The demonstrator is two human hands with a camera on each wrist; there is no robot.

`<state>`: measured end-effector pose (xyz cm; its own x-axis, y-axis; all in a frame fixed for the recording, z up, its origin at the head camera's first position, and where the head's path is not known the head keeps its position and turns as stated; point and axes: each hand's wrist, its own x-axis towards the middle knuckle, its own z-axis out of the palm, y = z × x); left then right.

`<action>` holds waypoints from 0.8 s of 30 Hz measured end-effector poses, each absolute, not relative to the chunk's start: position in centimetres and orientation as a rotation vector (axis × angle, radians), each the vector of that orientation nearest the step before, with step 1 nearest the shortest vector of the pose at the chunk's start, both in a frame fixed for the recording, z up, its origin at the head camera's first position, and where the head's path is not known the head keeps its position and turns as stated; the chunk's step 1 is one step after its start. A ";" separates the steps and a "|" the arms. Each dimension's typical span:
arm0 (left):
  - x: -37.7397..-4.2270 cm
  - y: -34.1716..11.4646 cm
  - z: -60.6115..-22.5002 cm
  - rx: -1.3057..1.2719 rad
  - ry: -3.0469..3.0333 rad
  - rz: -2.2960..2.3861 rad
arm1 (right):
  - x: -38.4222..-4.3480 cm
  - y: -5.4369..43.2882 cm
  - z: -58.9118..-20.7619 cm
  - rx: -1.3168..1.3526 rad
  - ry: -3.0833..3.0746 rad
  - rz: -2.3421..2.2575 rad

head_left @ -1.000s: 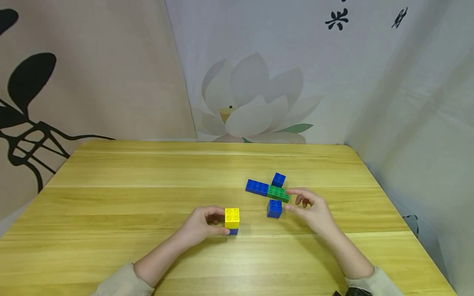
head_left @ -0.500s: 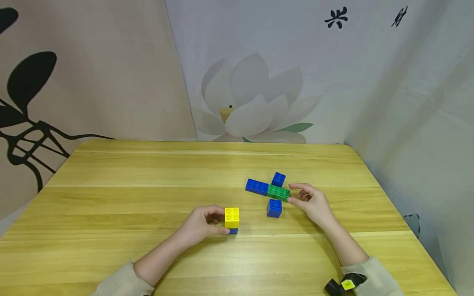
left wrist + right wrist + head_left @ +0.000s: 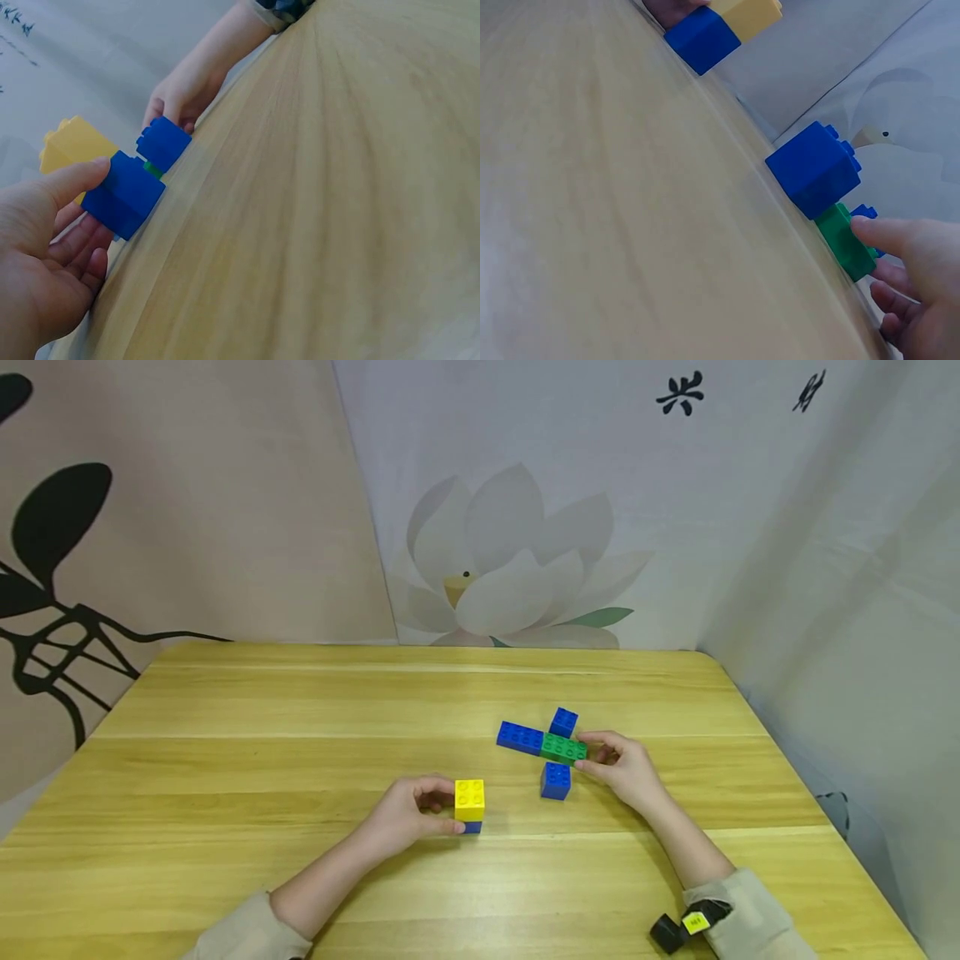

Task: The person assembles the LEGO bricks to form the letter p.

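In the head view my left hand (image 3: 405,817) grips a two-brick stack, a yellow brick (image 3: 469,799) on top of a blue brick (image 3: 126,196), thumb against the blue one. My right hand (image 3: 628,770) pinches the right end of a flat green brick (image 3: 562,749) between thumb and fingers. A long flat blue brick (image 3: 519,737) lies end to end with the green one on its left. One square blue brick (image 3: 563,721) sits just behind the green brick; a taller blue brick (image 3: 556,782) stands in front of it, close to the right thumb.
The bricks are on a wooden table (image 3: 300,718) with a far edge along a printed cloth backdrop (image 3: 525,560). A black strap with a small device (image 3: 686,928) is on the right sleeve.
My right hand has moved from beside the near blue brick to the green brick's right end, and its thumb and fingers have closed on it. My left hand has stayed still with the stack.
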<state>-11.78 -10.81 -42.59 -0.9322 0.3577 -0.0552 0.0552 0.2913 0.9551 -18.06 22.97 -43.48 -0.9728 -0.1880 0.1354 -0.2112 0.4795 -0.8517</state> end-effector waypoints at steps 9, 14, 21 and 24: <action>-11.7 -11.0 -42.6 0.362 2.305 1.683 | -18.3 22.7 -43.8 0.393 -2.693 1.451; -11.6 -11.0 -42.4 0.342 2.298 1.690 | -18.3 22.7 -43.9 0.383 -2.699 1.436; -11.4 -11.0 -42.2 0.405 2.258 1.776 | -18.1 22.7 -43.4 0.338 -2.710 1.454; -11.3 -11.0 -42.0 0.416 2.239 1.808 | -17.9 22.7 -43.1 0.298 -2.713 1.459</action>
<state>-11.31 -11.02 -42.04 -0.9325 0.3612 -0.0025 0.0737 0.1969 0.9777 -17.94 22.73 -43.14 -0.9804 -0.1463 0.1320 -0.1908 0.5372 -0.8216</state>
